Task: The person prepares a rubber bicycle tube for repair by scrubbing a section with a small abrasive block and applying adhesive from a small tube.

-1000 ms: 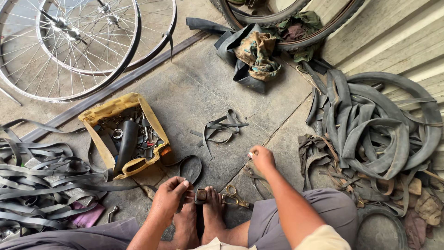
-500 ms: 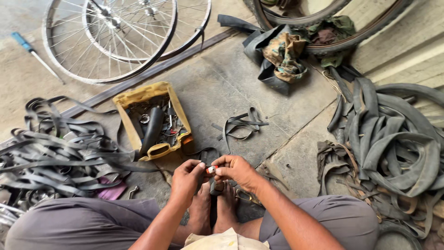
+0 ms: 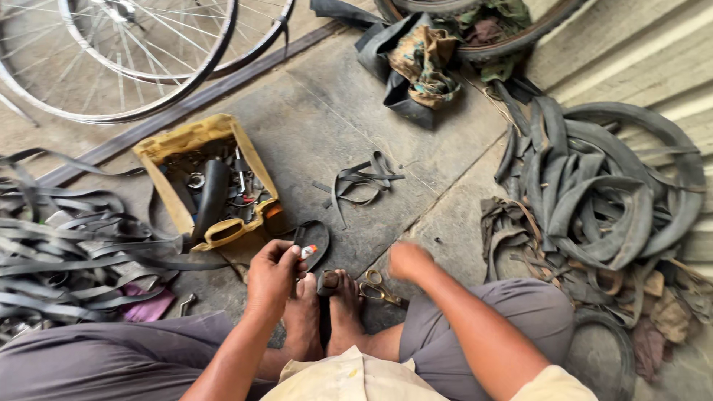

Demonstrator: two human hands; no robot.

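At the upper left of the frame we see silver-grey bicycle wheels (image 3: 126,59) with thin bright spokes. Below them sits a faded yellow tray (image 3: 194,138), its inside dark with black and metallic bits. We see black rubber strips (image 3: 67,245) heaped at the left edge, with a pink-purple scrap (image 3: 148,306) under them, and dull black inner tubes (image 3: 601,186) piled at the right. At the top centre lies a cloth (image 3: 423,63) patterned in tan and green. Near the lower middle, our left hand (image 3: 273,275) pinches a small white tube with a red tip (image 3: 307,252), beside brass-coloured scissors (image 3: 379,286). Our trousers (image 3: 520,327) are plain grey, and the floor (image 3: 327,119) is grey concrete.
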